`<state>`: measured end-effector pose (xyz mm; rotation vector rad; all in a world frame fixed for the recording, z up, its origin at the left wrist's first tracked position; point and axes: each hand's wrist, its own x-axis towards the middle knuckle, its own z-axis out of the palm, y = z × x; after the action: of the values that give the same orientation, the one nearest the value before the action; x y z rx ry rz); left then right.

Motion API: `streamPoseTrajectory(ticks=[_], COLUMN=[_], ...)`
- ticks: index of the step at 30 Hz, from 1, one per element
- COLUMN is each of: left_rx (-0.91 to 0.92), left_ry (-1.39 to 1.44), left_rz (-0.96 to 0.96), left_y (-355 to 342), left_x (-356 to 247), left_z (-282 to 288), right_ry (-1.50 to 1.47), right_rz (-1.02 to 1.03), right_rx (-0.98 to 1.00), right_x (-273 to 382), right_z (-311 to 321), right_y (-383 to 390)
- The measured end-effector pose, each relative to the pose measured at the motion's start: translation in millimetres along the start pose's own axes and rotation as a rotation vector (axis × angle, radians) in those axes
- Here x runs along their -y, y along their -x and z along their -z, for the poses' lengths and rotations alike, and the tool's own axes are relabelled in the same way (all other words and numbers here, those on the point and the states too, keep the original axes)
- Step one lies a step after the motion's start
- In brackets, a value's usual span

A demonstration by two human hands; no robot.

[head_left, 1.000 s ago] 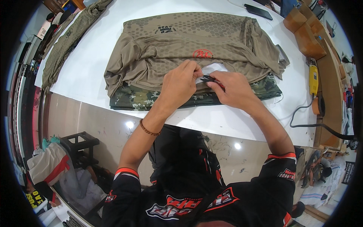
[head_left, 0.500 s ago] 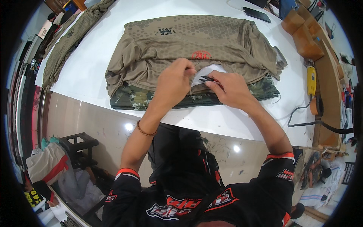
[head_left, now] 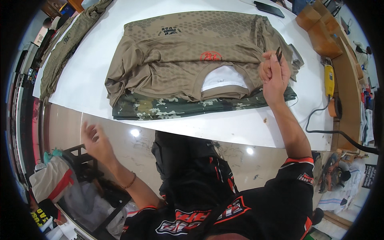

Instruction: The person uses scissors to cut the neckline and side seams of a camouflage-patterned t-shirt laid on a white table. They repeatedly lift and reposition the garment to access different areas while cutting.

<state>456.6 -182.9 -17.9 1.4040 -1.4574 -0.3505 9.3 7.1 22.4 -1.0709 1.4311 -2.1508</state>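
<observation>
A stack of olive-tan printed shirts lies on the white table over folded green camouflage fabric. The top shirt's round collar shows a white inside. My right hand is raised over the stack's right side, closed on small black snips whose tips point away from me. My left hand hangs off the table's near edge at lower left, fingers loosely curled but apart, slightly blurred, holding nothing visible.
More olive garments lie on the table's left. A black phone sits at the back right. Cardboard holders, a yellow tool and its black cord line the right side. A dark plastic frame with cloths stands below left.
Both hands have left the collar: my left moved down and left past the table edge, my right moved right and up with the snips. The white collar lining now shows fully.
</observation>
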Motion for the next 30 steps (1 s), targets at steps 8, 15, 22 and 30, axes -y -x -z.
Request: streamPoseTrajectory(ticks=[8,15,22,30], left_rx=[0.694,0.881,0.857,0.666], left_ry=[0.320,-0.203,-0.054,1.021], left_rz=[-0.354,-0.395,-0.322,0.477], left_y=[60.6,67.8,66.4,85.7], left_x=[-161.0,-187.3,-178.7,-154.3], left_z=[-91.9,-132.8,-135.8,-132.9], right_ry=[0.585,0.827,1.043,1.035], right_rz=[0.033,0.390,0.399,0.456], right_rx=[0.210,0.743,0.846,0.868], right_x=[1.2,-4.0,4.9,7.1], right_z=[2.1,-11.3,-20.8,-25.4], right_y=[5.2,11.9,18.2,20.8])
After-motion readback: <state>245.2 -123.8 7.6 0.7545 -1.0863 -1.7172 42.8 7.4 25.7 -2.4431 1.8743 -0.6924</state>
